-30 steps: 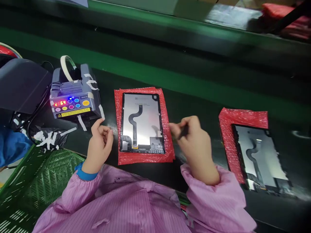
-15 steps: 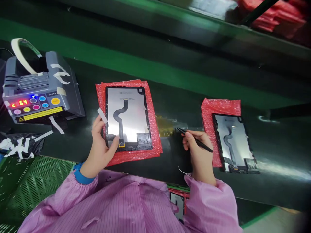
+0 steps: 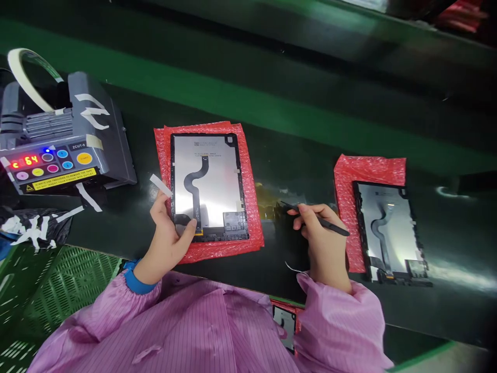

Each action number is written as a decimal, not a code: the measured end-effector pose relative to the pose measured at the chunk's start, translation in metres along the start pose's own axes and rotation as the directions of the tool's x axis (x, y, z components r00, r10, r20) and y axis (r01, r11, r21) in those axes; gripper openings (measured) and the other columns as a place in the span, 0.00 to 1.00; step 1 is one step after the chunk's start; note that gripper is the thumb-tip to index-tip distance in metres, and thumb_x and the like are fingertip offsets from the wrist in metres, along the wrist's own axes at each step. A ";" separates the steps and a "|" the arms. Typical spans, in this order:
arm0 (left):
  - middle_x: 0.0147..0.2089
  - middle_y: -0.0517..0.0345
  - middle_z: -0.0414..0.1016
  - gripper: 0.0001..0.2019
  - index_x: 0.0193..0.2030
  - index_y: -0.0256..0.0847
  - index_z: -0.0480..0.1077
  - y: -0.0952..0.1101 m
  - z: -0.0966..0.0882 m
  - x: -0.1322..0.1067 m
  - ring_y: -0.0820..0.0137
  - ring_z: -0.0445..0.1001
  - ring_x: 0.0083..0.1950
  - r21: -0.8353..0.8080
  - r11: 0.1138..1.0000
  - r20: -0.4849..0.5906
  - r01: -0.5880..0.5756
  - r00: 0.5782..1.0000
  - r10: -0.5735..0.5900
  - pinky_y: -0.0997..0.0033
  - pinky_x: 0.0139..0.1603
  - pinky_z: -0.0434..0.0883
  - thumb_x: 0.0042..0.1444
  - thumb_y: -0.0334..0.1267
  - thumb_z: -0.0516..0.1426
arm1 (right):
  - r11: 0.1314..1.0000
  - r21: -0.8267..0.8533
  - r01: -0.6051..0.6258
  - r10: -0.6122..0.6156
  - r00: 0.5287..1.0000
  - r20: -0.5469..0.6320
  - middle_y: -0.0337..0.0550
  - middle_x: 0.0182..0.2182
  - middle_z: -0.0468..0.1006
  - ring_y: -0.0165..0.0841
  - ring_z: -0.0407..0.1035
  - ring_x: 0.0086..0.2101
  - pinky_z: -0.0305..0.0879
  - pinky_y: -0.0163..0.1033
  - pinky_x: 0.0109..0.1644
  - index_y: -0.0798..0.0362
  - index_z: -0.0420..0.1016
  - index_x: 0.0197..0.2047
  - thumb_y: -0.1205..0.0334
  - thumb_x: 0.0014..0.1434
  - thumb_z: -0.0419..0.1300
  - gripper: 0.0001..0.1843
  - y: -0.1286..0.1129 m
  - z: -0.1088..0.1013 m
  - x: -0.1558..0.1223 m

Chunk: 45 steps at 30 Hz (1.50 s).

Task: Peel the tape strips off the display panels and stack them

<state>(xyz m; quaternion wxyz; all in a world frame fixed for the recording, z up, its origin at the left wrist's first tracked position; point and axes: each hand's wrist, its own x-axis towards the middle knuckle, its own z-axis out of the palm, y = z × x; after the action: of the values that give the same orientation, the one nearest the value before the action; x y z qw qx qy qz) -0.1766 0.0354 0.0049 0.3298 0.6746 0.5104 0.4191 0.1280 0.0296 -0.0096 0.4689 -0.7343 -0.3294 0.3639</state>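
Note:
A tablet screen panel lies back side up on red bubble-wrap bags. Along its silver back runs a curved black flex cable. My left hand grips the panel's lower left edge, with the thumb over the foot of the cable. A short strip of white tape sticks out from its fingertips. Between the fingers of my right hand is a pair of black tweezers, tips pointing left toward the panel and apart from it. A second, similar panel rests at the right, partly on another red bag.
An automatic tape dispenser stands at the left, with a tape strip hanging from its front. Tape scraps cling to a black bag below it. A green crate sits under the table edge. Amber tape lies on the tabletop.
The view has shifted slightly. The tape strip at my left fingertips sticks out a little further to the left. Both hands keep nearly the same places.

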 end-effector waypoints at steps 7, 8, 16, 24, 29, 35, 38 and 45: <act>0.79 0.41 0.30 0.35 0.69 0.50 0.40 0.001 0.001 -0.002 0.56 0.32 0.80 -0.054 0.998 0.049 -0.040 0.998 0.043 0.39 0.76 0.42 0.63 0.29 0.55 | 0.999 0.042 -0.002 0.005 0.998 -0.062 0.37 0.20 0.74 0.31 0.68 0.24 0.48 0.32 0.22 0.51 0.72 0.29 0.40 0.49 0.72 0.24 -0.003 0.001 -0.008; 0.79 0.41 0.29 0.35 0.69 0.50 0.40 0.002 0.001 -0.002 0.56 0.31 0.80 -0.054 0.998 0.055 -0.039 0.998 0.042 0.38 0.77 0.42 0.64 0.29 0.55 | 1.000 0.010 0.003 -0.003 0.999 -0.051 0.37 0.21 0.75 0.29 0.66 0.22 0.47 0.33 0.22 0.51 0.73 0.30 0.39 0.50 0.71 0.23 -0.003 0.000 -0.008; 0.78 0.40 0.33 0.36 0.70 0.50 0.38 0.001 0.002 -0.002 0.54 0.36 0.80 -0.037 0.998 0.050 -0.041 0.998 0.042 0.36 0.75 0.46 0.63 0.27 0.55 | 0.999 -0.036 0.029 -0.028 1.000 0.013 0.35 0.18 0.72 0.35 0.72 0.25 0.49 0.35 0.23 0.49 0.71 0.27 0.40 0.49 0.72 0.23 -0.001 0.004 -0.002; 0.78 0.36 0.37 0.35 0.70 0.47 0.40 0.004 -0.001 -0.008 0.52 0.31 0.80 -0.032 0.995 0.047 -0.093 0.994 0.094 0.28 0.74 0.38 0.63 0.26 0.55 | 0.967 0.253 0.015 0.010 0.995 -0.095 0.33 0.20 0.75 0.31 0.72 0.22 0.63 0.33 0.25 0.49 0.68 0.26 0.44 0.47 0.75 0.24 -0.016 0.011 -0.034; 0.68 0.41 0.65 0.35 0.69 0.51 0.45 0.007 -0.017 -0.016 0.55 0.54 0.76 0.005 0.978 0.085 -0.210 0.974 0.209 0.27 0.73 0.44 0.61 0.21 0.55 | 0.944 0.327 -0.040 0.021 0.998 0.062 0.39 0.25 0.82 0.26 0.69 0.18 0.58 0.28 0.18 0.51 0.68 0.26 0.52 0.56 0.72 0.20 -0.030 0.037 -0.091; 0.63 0.45 0.73 0.39 0.71 0.50 0.48 0.005 -0.025 -0.021 0.59 0.71 0.67 0.072 0.927 0.180 -0.367 0.919 0.350 0.32 0.74 0.50 0.58 0.18 0.56 | 0.948 0.317 -0.023 -0.060 0.966 0.251 0.41 0.29 0.83 0.27 0.70 0.19 0.59 0.29 0.18 0.51 0.70 0.30 0.59 0.64 0.67 0.13 -0.030 0.068 -0.120; 0.62 0.47 0.75 0.40 0.72 0.51 0.46 0.005 -0.024 -0.020 0.59 0.71 0.67 0.067 0.928 0.190 -0.367 0.918 0.349 0.30 0.74 0.49 0.58 0.19 0.56 | 0.962 0.274 0.009 -0.084 0.961 0.264 0.41 0.29 0.83 0.27 0.68 0.19 0.60 0.31 0.19 0.51 0.70 0.29 0.59 0.64 0.66 0.14 -0.032 0.074 -0.119; 0.62 0.49 0.74 0.45 0.74 0.57 0.38 0.011 -0.025 -0.019 0.60 0.71 0.67 0.022 0.943 0.178 -0.332 0.930 0.323 0.29 0.72 0.54 0.61 0.20 0.57 | 0.978 0.208 0.020 -0.080 0.955 0.286 0.38 0.23 0.80 0.29 0.68 0.19 0.60 0.32 0.19 0.50 0.72 0.31 0.57 0.64 0.66 0.12 -0.039 0.076 -0.118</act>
<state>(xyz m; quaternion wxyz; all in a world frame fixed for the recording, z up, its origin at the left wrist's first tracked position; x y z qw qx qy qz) -0.1968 0.0147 0.0207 0.2805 0.7921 0.3710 0.3953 -0.0025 -0.0208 0.0307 0.4966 -0.6120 -0.3749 0.4882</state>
